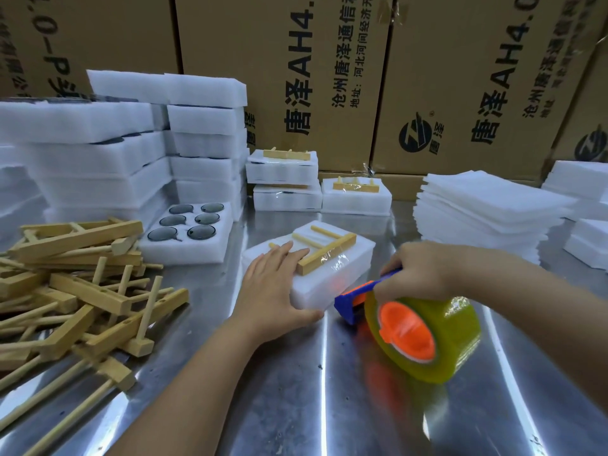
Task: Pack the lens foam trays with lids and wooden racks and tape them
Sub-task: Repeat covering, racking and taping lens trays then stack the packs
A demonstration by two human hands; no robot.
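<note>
Head cam: left hand (pixel 273 284) spread flat on the foam tray (pixel 332 271), pressing the wooden rack (pixel 324 250); right hand (pixel 418 271) grips the tape dispenser (pixel 418 330) on the steel counter (pixel 296 390).

The table (pixel 296 406) is bare metal, smooth, mirror-glossy. The foam trays (pixel 204 143) at far left and foam lids (pixel 483 205) at far right are white and matt. The racks (pixel 88 291) piled near left are pale, unvarnished wood. The lenses (pixel 201 232) look dark and glossy. The tape roll (pixel 457 337) is shiny yellowish clear film on an orange plastic core (pixel 411 337); its tape dispenser (pixel 348 299) is blue plastic. The far boxes (pixel 279 44) are matt brown cardboard.
</note>
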